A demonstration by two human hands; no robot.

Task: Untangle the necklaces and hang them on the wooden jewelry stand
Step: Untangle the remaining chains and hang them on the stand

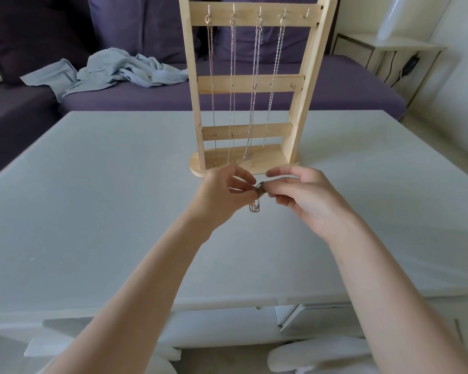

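No readable text, label, brand, number or sign anywhere in view.

This is a home, most likely a living room. A pale table [92, 201] takes up the middle of the view, and everything else sits around it. Just behind the table runs a purple sofa [152, 95] with deep cushions, the kind found in a sitting area. A crumpled pale-blue garment [111, 70] lies on the sofa seat, behind the table's far left part. Beyond the table's far right corner stands a small white side table [384, 48] against a light wall, with a dark cable [405, 68] hanging beside it.
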